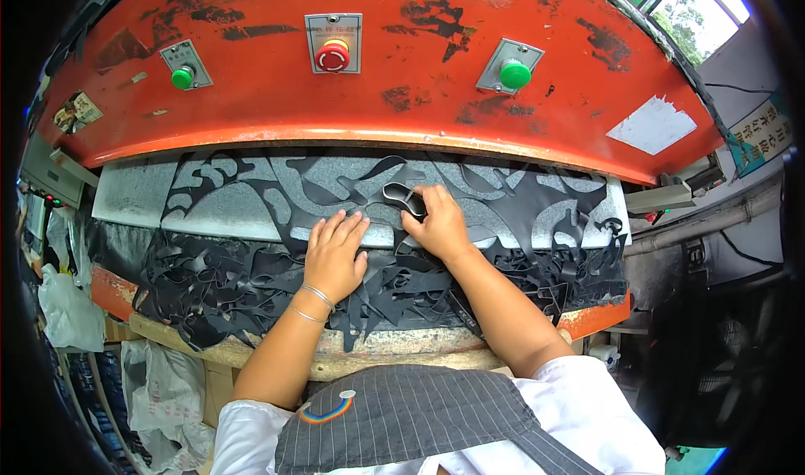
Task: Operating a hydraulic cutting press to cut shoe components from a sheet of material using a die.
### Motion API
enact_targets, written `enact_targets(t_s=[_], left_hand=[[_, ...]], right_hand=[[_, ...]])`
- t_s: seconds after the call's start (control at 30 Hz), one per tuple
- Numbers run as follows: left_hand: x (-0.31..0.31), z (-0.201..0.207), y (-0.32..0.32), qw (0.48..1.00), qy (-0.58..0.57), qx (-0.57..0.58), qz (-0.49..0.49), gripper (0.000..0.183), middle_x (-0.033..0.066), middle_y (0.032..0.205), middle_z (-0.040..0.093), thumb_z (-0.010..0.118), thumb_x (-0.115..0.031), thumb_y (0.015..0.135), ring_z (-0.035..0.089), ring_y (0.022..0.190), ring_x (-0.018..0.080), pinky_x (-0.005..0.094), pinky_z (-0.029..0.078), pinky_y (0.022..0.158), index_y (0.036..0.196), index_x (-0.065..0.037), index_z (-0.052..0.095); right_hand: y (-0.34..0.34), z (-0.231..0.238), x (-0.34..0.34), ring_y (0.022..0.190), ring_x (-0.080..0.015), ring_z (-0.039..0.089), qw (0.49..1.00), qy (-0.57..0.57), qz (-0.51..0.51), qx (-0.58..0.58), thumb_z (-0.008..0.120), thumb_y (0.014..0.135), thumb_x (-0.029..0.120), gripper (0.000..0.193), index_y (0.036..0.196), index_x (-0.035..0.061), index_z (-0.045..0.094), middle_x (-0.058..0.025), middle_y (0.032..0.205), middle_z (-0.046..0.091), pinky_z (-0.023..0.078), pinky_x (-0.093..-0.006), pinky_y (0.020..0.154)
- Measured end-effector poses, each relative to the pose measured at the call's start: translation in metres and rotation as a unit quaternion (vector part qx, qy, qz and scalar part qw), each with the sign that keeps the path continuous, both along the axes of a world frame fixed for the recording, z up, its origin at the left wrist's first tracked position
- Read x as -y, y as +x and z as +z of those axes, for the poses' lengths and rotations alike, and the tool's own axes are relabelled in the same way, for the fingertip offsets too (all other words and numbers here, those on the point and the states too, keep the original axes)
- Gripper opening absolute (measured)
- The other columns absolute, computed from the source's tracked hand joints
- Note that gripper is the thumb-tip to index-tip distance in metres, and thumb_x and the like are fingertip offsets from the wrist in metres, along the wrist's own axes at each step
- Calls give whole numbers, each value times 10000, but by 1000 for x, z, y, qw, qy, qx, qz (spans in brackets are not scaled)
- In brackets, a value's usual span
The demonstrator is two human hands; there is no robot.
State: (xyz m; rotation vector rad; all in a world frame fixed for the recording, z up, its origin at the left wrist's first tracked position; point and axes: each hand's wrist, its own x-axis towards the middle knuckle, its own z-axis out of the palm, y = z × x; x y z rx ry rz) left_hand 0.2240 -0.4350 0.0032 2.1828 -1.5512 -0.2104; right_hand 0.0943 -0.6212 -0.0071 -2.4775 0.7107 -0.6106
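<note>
My right hand (439,225) pinches a small curved cutting die (394,192), a metal outline with a dark inside, standing on a black leather-like sheet (537,211). My left hand (332,255) lies flat to the left of it, fingers stretched over the near edge of the sheet, holding nothing. Many curved openings are cut through the sheet, and the pale grey cutting board (134,192) shows through them. My right fingers partly hide the die.
A heap of black scraps (226,286) lies along the near side of the board. Beyond it rises a red press front (251,98) with a red stop button (333,56) and two green buttons, left (182,77) and right (514,73). Plastic bags (71,311) hang at left.
</note>
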Motion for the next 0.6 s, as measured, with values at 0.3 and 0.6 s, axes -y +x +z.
enact_targets(t_s=[0.3, 0.6], left_hand=[[3, 10, 13, 997, -7, -67, -21, 530, 105, 1331, 544, 702, -222, 776, 449, 1284, 309, 472, 314, 1094, 1273, -85, 580], [-14, 90, 191, 885, -359, 100, 279, 152, 89, 881, 592, 541, -121, 966, 550, 829, 239, 370, 452, 781, 911, -2, 618]], right_hand=[[1, 4, 1, 920, -376, 576, 999, -16, -8, -48, 767, 725, 248, 543, 1173, 19, 562, -182, 952, 557, 491, -444, 809], [21, 130, 49, 667, -132, 538, 948, 131, -151, 247, 689, 891, 120, 286, 1104, 7, 536, -57, 881, 585, 474, -253, 623]])
